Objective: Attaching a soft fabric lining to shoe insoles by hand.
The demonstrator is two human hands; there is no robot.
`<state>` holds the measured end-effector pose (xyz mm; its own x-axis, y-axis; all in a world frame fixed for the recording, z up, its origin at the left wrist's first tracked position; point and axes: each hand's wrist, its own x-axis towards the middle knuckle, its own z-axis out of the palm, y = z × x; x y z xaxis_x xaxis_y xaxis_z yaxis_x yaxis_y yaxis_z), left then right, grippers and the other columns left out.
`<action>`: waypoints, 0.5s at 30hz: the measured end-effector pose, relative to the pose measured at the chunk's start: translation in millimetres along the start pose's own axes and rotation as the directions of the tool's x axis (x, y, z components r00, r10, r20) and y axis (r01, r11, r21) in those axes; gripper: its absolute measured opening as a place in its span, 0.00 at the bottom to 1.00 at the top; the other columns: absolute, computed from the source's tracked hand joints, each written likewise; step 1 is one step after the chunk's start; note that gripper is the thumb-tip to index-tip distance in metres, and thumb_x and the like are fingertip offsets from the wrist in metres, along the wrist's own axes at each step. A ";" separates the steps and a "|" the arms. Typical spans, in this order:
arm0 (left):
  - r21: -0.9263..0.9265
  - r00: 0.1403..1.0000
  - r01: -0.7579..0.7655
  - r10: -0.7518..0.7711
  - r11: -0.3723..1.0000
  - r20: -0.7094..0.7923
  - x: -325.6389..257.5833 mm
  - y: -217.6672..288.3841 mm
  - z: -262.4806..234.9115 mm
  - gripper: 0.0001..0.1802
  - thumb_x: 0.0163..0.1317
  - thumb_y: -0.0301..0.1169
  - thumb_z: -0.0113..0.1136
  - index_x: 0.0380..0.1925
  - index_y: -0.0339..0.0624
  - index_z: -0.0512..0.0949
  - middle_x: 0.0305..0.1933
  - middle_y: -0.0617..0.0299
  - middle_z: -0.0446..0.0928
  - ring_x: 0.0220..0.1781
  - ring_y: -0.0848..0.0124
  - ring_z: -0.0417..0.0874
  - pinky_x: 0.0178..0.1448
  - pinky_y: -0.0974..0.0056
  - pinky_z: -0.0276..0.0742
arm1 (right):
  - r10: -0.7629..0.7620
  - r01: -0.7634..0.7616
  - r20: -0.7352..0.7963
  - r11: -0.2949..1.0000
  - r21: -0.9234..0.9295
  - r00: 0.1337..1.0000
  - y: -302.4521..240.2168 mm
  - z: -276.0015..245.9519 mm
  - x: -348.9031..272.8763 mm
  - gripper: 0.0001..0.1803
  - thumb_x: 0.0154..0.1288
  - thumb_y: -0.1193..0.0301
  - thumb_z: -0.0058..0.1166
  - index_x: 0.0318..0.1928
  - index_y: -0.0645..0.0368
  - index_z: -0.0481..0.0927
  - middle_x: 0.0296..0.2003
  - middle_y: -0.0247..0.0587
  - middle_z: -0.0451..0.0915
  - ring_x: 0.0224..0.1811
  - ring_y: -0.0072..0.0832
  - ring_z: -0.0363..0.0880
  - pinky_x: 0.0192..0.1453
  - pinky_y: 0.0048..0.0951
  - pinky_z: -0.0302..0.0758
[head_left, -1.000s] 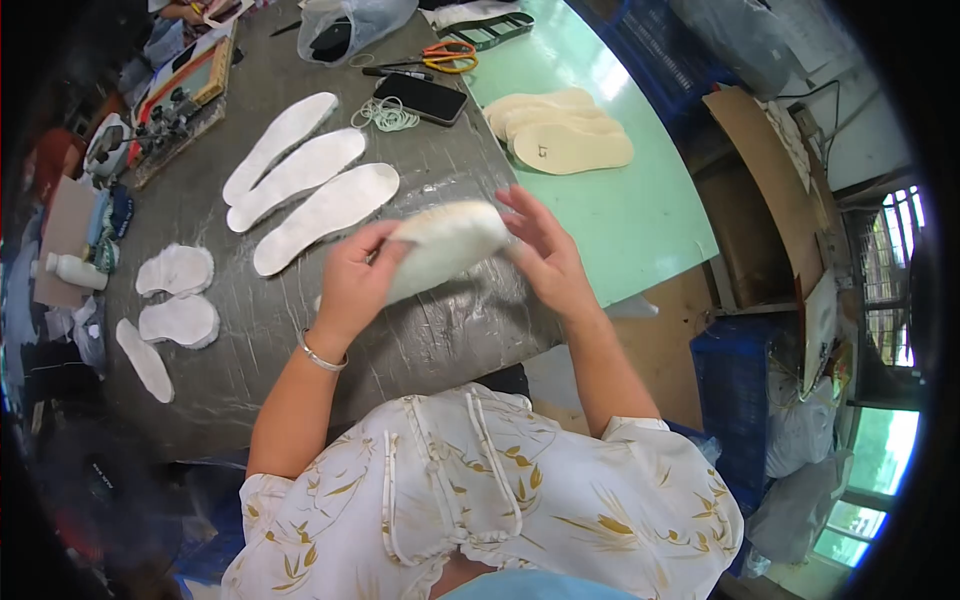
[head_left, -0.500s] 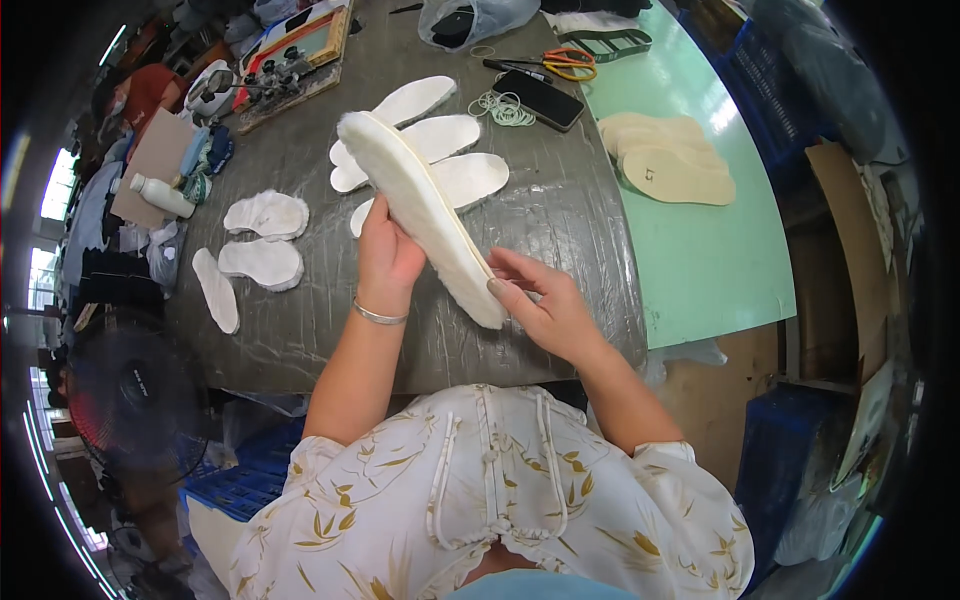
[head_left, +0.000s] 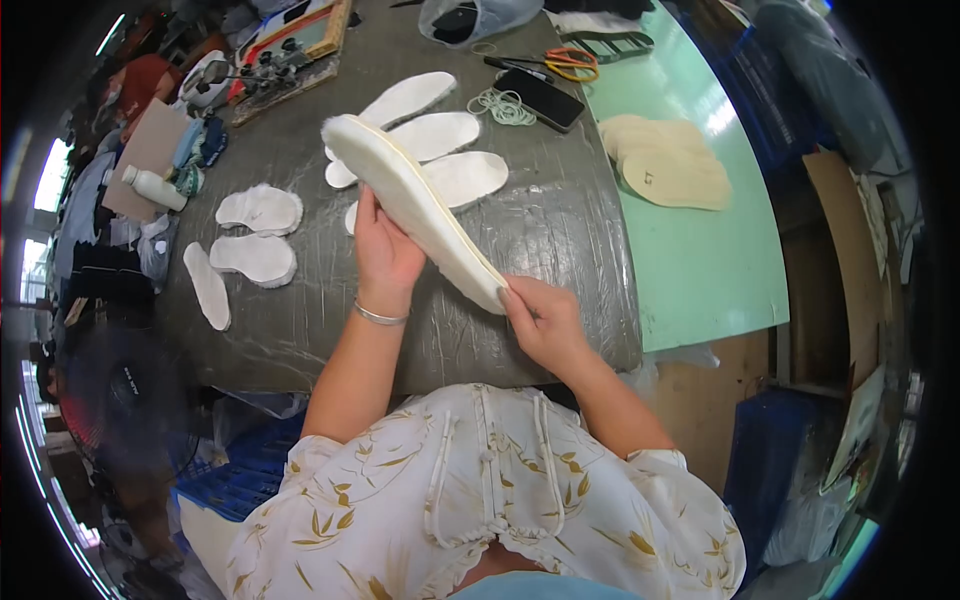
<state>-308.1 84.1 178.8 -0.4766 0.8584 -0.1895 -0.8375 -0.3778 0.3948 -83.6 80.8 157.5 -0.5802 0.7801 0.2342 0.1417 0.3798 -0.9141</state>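
Note:
A white fleecy insole (head_left: 415,205) with a cream-coloured layer along one edge is held up over the dark table. My left hand (head_left: 388,250) is closed around its middle from below, the fingers mostly hidden behind it. The near end sits pinched between the thumb and fingers of my right hand (head_left: 542,318). Just beyond it on the table lie several more white insoles, among them a right-hand one (head_left: 470,180) and a far one (head_left: 410,98). To the left are small fluffy insoles (head_left: 258,208) and a narrow one (head_left: 206,287).
Cream insole pieces (head_left: 670,165) are stacked on the green board (head_left: 710,270) at right. Near the back lie a phone (head_left: 538,98), rubber bands (head_left: 503,107) and orange-handled scissors (head_left: 570,64). A fan (head_left: 125,390) and a white bottle (head_left: 154,187) stand at left.
My right hand has moved up slightly and closed its fingers on the insole's near end. The insole has turned a little, its broad face showing more.

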 end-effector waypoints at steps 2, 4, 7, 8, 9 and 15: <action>-0.013 0.995 0.011 -0.010 1.000 0.097 4.4 4.4 -12.9 0.16 0.77 0.40 0.42 0.48 0.41 0.75 0.42 0.60 0.81 0.43 0.66 0.82 0.50 0.58 0.80 | -0.062 0.062 0.042 0.998 -0.015 0.997 2.2 -2.6 2.8 0.15 0.69 0.72 0.54 0.54 0.63 0.81 0.43 0.52 0.85 0.40 0.39 0.86 0.45 0.31 0.80; 0.047 0.997 0.026 -0.029 0.999 0.071 1.6 3.9 -8.6 0.16 0.78 0.42 0.42 0.41 0.44 0.75 0.34 0.63 0.77 0.34 0.69 0.78 0.41 0.61 0.77 | 0.033 -0.050 0.108 0.986 0.160 0.994 -1.7 -6.1 8.5 0.21 0.69 0.72 0.54 0.61 0.64 0.76 0.50 0.51 0.83 0.47 0.37 0.85 0.52 0.31 0.79; 0.204 0.998 -0.024 0.013 0.979 0.055 -9.9 -7.8 5.3 0.17 0.78 0.42 0.41 0.45 0.43 0.75 0.38 0.63 0.79 0.39 0.69 0.80 0.46 0.61 0.79 | -0.057 0.046 0.051 0.981 0.187 0.997 -21.2 -11.1 36.1 0.25 0.68 0.73 0.56 0.64 0.67 0.71 0.54 0.50 0.81 0.50 0.37 0.83 0.57 0.32 0.77; 0.253 0.996 -0.056 0.035 0.966 0.087 -16.3 -12.0 13.0 0.18 0.79 0.42 0.38 0.51 0.42 0.73 0.44 0.62 0.79 0.46 0.69 0.81 0.53 0.61 0.79 | -0.166 0.170 -0.039 0.970 0.176 0.985 -26.8 -6.9 47.7 0.21 0.67 0.73 0.58 0.59 0.66 0.76 0.49 0.50 0.83 0.45 0.35 0.84 0.52 0.31 0.78; 0.245 0.994 -0.059 0.034 0.968 0.102 -18.6 -15.5 11.1 0.18 0.79 0.42 0.38 0.51 0.42 0.73 0.44 0.62 0.79 0.46 0.69 0.81 0.53 0.61 0.79 | -0.177 0.181 -0.044 0.970 0.164 0.983 -33.8 -6.6 57.1 0.21 0.67 0.73 0.58 0.59 0.66 0.76 0.49 0.50 0.83 0.45 0.35 0.84 0.52 0.31 0.78; 0.469 0.939 -0.278 0.135 0.838 0.315 -28.6 -14.3 2.5 0.17 0.80 0.37 0.37 0.59 0.42 0.68 0.52 0.60 0.78 0.51 0.70 0.81 0.59 0.59 0.79 | -0.168 0.164 0.019 0.980 0.116 0.986 -59.3 -22.0 67.1 0.11 0.67 0.75 0.57 0.48 0.65 0.83 0.41 0.49 0.85 0.40 0.33 0.85 0.45 0.30 0.78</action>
<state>-281.8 65.8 180.8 -0.4765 0.8647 0.1588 -0.4441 -0.3926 0.8054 -113.4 121.6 234.7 -0.6112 0.6956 0.3776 -0.0495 0.4426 -0.8954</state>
